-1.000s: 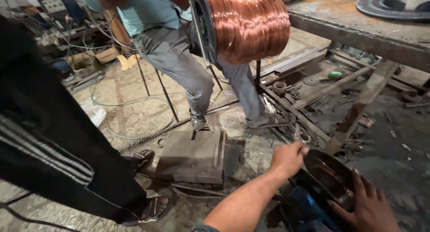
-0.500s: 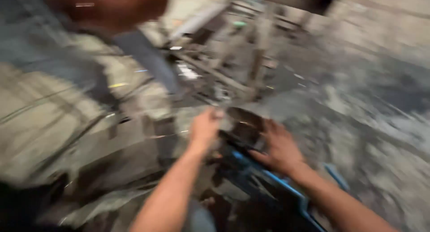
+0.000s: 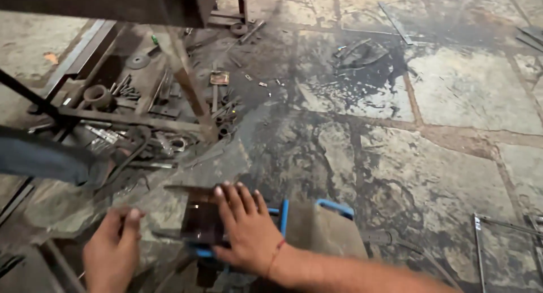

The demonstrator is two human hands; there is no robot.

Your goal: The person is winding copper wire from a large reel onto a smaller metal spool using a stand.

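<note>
Lower left of frame: right hand [image 3: 246, 231] flat, pressing dark metal block [image 3: 201, 222] on blue-framed fixture [image 3: 283, 214]; left hand [image 3: 113, 253] loose, empty beside it; seating step, next needs firm press.

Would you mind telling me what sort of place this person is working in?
Most likely a metal or machine workshop. The stone floor is stained dark with oil, scrap metal parts lie under a steel frame, and the right hand presses a dark metal piece on a blue-framed fixture.
</note>
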